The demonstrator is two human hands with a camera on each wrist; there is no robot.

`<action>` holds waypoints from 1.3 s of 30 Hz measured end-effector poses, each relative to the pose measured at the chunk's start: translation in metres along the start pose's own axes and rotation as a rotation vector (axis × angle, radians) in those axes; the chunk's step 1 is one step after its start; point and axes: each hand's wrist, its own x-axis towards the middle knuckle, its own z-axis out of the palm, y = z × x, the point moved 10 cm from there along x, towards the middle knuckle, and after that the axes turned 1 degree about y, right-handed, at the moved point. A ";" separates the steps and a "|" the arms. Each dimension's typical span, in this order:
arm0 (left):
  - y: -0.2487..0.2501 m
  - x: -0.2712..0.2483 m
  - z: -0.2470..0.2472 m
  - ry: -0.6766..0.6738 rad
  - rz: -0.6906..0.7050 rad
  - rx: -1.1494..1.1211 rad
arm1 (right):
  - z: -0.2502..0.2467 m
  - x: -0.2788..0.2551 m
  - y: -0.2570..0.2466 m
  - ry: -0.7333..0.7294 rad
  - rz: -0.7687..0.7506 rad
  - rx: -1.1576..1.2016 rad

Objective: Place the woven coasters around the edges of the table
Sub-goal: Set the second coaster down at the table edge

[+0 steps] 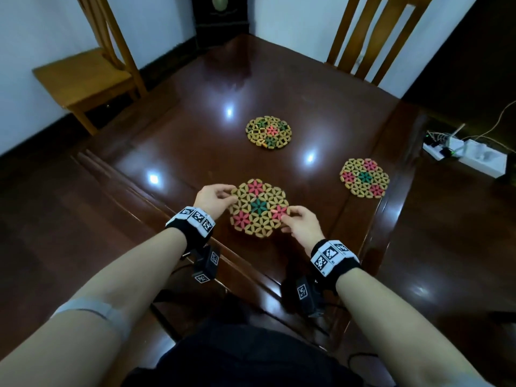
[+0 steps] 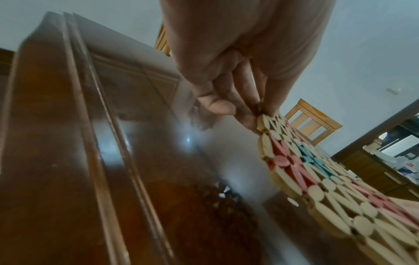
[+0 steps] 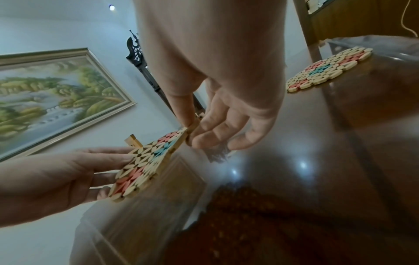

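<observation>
A woven coaster (image 1: 258, 208) with pink and green flower patterns is held between both hands, slightly above the dark glossy table (image 1: 195, 113) near its front edge. My left hand (image 1: 230, 194) pinches its left rim, thumb on top; in the left wrist view this hand (image 2: 258, 111) grips the coaster (image 2: 328, 179) at its edge. My right hand (image 1: 287, 216) pinches the right rim, shown in the right wrist view as the hand (image 3: 192, 129) holding a corner of the tilted coaster (image 3: 147, 161). A second coaster (image 1: 268, 132) lies mid-table. A third coaster (image 1: 364, 177) lies by the right edge.
One wooden chair (image 1: 83, 76) stands off the table's left side and another chair (image 1: 371, 37) at the far right side. A white power strip (image 1: 469, 155) with cables lies on the floor to the right. A dark cabinet (image 1: 220, 18) stands in the far corner.
</observation>
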 end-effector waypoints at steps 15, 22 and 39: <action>-0.048 0.085 -0.055 -0.193 -0.032 0.367 | 0.115 0.021 -0.006 -0.073 0.175 -0.211; -0.050 0.121 -0.069 -0.349 0.181 0.701 | 0.161 0.030 -0.023 0.036 0.159 -0.295; -0.047 0.074 -0.012 -0.780 0.898 1.114 | 0.164 0.021 -0.040 -0.033 -0.106 -0.939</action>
